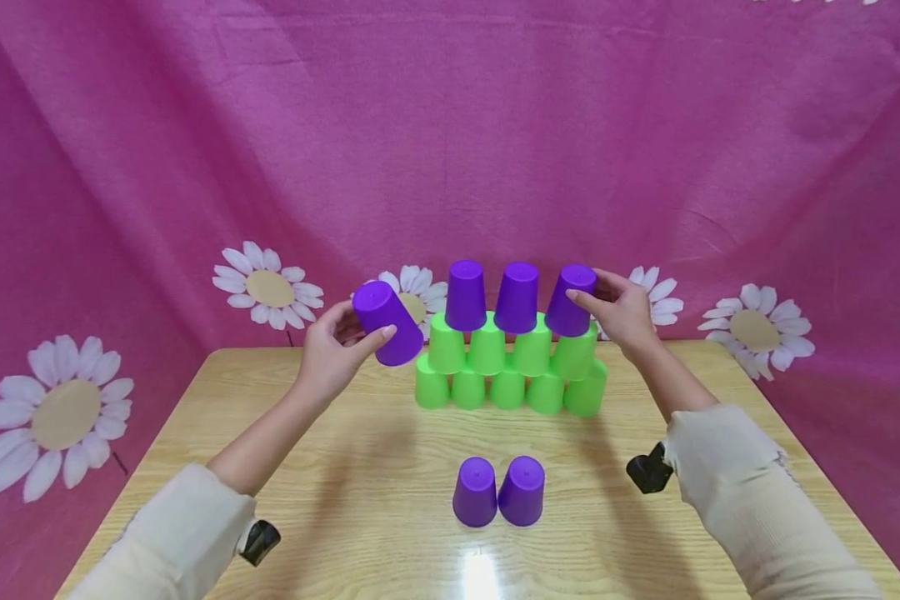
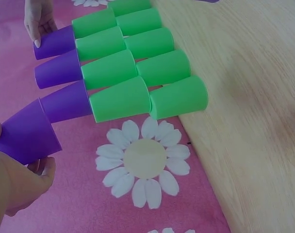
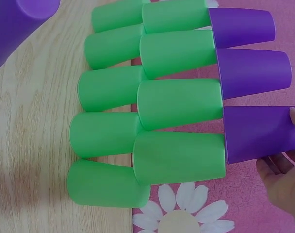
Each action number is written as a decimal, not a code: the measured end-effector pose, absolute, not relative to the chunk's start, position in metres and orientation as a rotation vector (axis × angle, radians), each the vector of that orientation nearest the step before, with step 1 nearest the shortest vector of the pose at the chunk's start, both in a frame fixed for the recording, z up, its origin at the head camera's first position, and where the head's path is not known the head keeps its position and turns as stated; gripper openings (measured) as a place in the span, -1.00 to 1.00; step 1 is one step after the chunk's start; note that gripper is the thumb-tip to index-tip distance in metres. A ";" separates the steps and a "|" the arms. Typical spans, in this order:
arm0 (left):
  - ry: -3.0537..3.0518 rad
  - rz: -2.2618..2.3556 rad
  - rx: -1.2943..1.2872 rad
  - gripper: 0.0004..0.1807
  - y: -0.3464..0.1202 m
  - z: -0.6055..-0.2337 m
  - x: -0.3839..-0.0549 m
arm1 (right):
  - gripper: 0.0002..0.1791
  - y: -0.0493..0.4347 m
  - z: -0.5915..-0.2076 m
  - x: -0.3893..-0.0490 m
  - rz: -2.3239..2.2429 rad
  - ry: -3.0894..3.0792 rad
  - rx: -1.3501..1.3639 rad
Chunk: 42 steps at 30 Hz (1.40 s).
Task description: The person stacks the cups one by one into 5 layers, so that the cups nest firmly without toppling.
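Observation:
My left hand (image 1: 332, 350) grips a purple cup (image 1: 387, 323), upside down and tilted, in the air left of a cup stack. With thumb and fingers, my right hand (image 1: 625, 310) holds another purple cup (image 1: 571, 300) at the right end of the stack's top row; in the right wrist view that cup's (image 3: 261, 133) rim is right at a green cup's base. Two more purple cups (image 1: 466, 296) stand beside it in that row. Below are a row of green cups (image 1: 487, 344) and a wider bottom row of green cups (image 1: 507, 390), all upside down.
Two purple cups (image 1: 476, 493) stand upside down, side by side, on the wooden table (image 1: 390, 533) in front of the stack. A pink cloth (image 1: 450, 150) with white daisies hangs behind and at the sides. Each sleeve carries a black device (image 1: 650, 468) near the cuff.

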State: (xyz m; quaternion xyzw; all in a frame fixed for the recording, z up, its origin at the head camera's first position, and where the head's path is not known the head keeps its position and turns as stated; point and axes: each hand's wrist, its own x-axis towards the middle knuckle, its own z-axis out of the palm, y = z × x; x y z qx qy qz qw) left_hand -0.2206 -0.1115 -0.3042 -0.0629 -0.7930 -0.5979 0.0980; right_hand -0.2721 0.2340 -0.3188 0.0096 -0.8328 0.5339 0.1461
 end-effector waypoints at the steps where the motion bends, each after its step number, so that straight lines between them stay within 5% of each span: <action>1: -2.350 -1.768 -0.184 -0.45 -0.112 -0.304 -0.220 | -0.42 0.234 -0.319 -0.272 1.533 -2.404 0.024; 15: -2.380 -1.755 -0.185 -0.46 -0.113 -0.308 -0.221 | -0.31 0.241 -0.313 -0.265 1.481 -2.466 0.060; 42: -2.346 -1.775 -0.209 -0.44 -0.101 -0.282 -0.237 | -0.54 0.242 -0.354 -0.196 1.617 -2.148 0.309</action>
